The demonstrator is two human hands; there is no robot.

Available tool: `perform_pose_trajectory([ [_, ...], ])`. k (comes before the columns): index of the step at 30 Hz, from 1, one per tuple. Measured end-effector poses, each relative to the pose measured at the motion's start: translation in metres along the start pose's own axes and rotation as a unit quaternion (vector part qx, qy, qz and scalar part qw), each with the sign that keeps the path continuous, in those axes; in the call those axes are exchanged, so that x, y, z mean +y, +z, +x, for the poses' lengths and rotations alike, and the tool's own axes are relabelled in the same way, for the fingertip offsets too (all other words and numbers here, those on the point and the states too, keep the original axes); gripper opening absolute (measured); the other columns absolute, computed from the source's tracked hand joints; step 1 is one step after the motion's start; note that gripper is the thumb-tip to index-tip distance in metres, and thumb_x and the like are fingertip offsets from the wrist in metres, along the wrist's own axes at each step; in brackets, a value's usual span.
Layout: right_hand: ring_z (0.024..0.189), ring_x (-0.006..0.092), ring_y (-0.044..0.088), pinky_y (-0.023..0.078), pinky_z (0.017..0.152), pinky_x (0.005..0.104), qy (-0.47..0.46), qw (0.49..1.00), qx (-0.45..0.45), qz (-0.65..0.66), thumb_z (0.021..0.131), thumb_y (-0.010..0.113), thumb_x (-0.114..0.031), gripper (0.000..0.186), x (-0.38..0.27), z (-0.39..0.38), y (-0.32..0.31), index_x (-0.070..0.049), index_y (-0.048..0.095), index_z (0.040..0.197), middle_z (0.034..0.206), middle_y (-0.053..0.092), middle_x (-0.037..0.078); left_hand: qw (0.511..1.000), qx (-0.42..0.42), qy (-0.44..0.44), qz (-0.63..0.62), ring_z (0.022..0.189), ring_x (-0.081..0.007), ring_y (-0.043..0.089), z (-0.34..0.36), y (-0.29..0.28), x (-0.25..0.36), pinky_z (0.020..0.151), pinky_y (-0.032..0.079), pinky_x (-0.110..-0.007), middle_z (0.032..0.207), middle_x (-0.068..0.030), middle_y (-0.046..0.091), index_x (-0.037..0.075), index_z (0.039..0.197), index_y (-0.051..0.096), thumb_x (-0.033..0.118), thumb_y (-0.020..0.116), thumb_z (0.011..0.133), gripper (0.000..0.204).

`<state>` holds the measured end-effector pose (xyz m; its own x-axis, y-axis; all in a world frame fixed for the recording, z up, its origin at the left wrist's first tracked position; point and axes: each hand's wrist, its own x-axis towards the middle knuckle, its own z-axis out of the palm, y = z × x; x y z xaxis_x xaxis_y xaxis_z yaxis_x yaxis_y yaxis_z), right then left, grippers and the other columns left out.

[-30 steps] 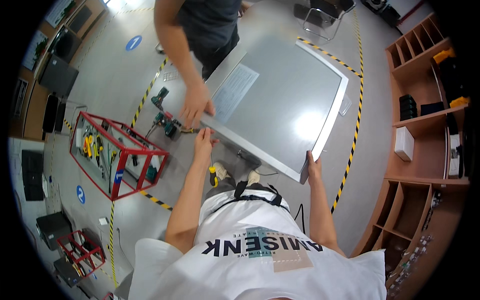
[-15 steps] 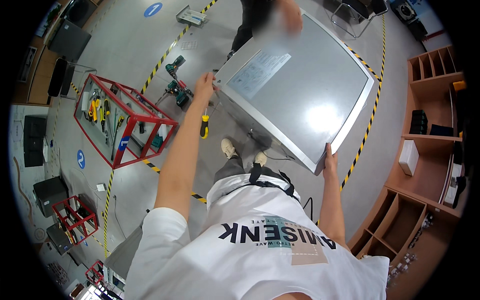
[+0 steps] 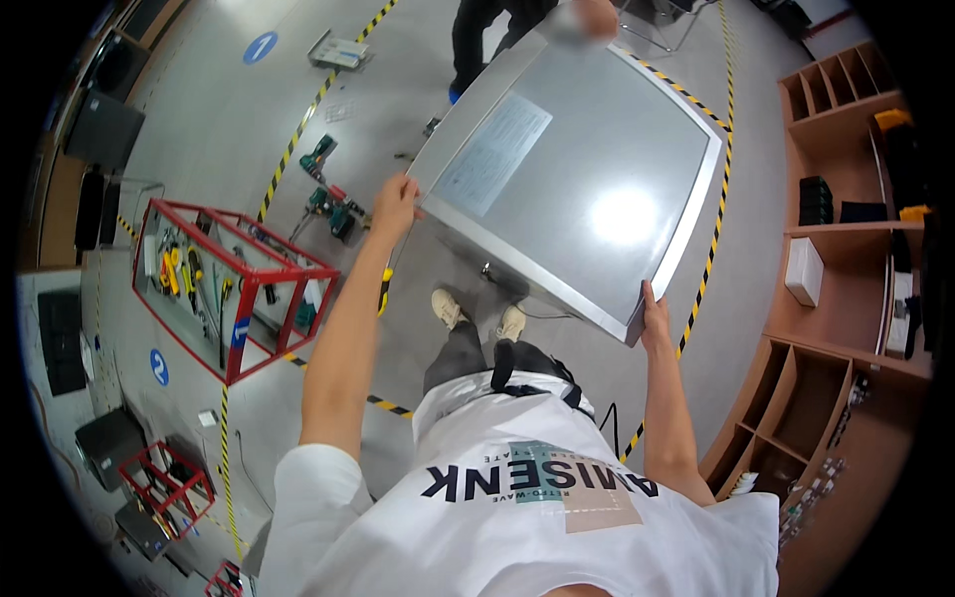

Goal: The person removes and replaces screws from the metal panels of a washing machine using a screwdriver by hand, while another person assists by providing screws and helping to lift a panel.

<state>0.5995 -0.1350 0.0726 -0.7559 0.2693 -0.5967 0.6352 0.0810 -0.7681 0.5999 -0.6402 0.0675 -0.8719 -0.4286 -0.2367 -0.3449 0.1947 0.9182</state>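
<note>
A large box-shaped appliance (image 3: 607, 149), silver-grey with pale edge trim and a printed label sheet, fills the space before me. My left hand (image 3: 395, 204) is closed on its left near corner. At the right near corner, my right hand (image 3: 656, 316) grips the edge, thumb on top and the other fingers hidden beneath. A co-worker's dark-trousered legs (image 3: 473, 45) stand beyond the far side; whether their hands touch the appliance I cannot tell. Past my left forearm, a yellow screwdriver (image 3: 385, 291) lies partly hidden on the floor.
Two green cordless drills (image 3: 323, 204) lie on the floor at left, near a red-framed tool cart (image 3: 239, 279) holding several hand tools. A wooden shelf unit (image 3: 831, 269) lines the right. Yellow-black tape (image 3: 708, 269) marks the floor. A cable (image 3: 547, 315) trails beneath the appliance.
The whole view has shifted slightly, and the floor things sit more to the left. My forearm now covers more of the screwdriver. Both hands keep their hold on the appliance.
</note>
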Motion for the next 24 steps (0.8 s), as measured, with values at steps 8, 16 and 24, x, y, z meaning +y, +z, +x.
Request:
perform_pose_trajectory([
  [8, 0.107, 0.019, 0.052, 0.044, 0.09, 0.0334, 0.007, 0.999, 0.001, 0.04, 0.088, 0.063, -0.034, 0.058, 0.001, -0.001, 0.001, -0.003, 0.038, 0.13, 0.12, 0.053, 0.008, 0.999, -0.033, 0.005, 0.004, 0.051, -0.0161, 0.06, 0.006, -0.011, -0.008, 0.047, 0.049, -0.028, 0.08, -0.0068, 0.059, 0.0, 0.105, 0.059, 0.021, 0.049, 0.094, 0.026],
  [16, 0.108, 0.02, 0.052, 0.042, 0.091, 0.0339, -0.005, 0.996, 0.001, 0.087, 0.087, 0.065, -0.032, 0.059, 0.012, 0.004, -0.001, -0.005, 0.038, 0.131, 0.118, 0.055, 0.01, 0.995, -0.087, -0.037, -0.02, 0.051, -0.0133, 0.057, 0.004, -0.014, -0.001, 0.047, 0.047, -0.024, 0.085, -0.0066, 0.059, 0.0, 0.112, 0.057, 0.023, 0.049, 0.095, 0.03],
  [24, 0.125, 0.0363, 0.038, 0.034, 0.102, 0.0401, -0.115, 0.973, 0.147, -0.137, 0.085, 0.062, -0.042, 0.082, -0.002, -0.009, -0.013, 0.003, 0.022, 0.14, 0.136, 0.035, 0.026, 0.994, -0.016, 0.057, 0.097, 0.05, -0.0137, 0.056, 0.004, -0.011, 0.01, 0.047, 0.044, -0.024, 0.087, -0.009, 0.061, -0.003, 0.096, 0.055, 0.022, 0.047, 0.096, 0.026],
])
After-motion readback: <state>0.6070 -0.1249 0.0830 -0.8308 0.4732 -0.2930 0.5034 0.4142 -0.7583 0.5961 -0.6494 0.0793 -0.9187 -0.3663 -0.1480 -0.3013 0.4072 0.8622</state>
